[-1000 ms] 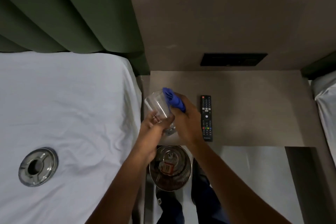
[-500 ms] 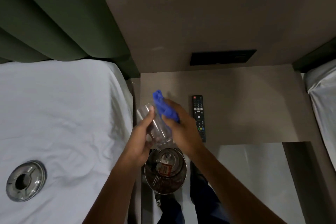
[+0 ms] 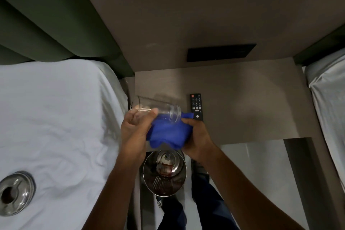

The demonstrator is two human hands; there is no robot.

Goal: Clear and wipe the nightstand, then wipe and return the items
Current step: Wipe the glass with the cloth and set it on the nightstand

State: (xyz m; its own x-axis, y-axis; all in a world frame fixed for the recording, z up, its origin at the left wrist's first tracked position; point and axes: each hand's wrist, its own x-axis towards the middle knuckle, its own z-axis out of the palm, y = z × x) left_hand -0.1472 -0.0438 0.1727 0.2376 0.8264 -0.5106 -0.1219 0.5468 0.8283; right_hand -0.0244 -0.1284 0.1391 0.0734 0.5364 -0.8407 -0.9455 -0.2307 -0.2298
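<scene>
A clear drinking glass [image 3: 158,108] lies on its side in my left hand [image 3: 136,129], mouth to the left, base to the right, above the near left corner of the brown nightstand [image 3: 242,102]. My right hand [image 3: 197,136] grips a blue cloth [image 3: 168,132] pressed against the underside of the glass. A black remote control [image 3: 195,105] lies flat on the nightstand just right of the glass; its near end is hidden behind my right hand.
A white-sheeted bed [image 3: 56,117] lies left, with a round metal ashtray [image 3: 15,192] on it. A metal waste bin [image 3: 165,172] stands on the floor below my hands. A black panel [image 3: 221,52] sits on the wall behind the nightstand. Another bed [image 3: 328,95] edges in right.
The glass has been turned from tilted upright to lying sideways. The cloth has come out from the glass mouth and now spreads under the glass in my right hand.
</scene>
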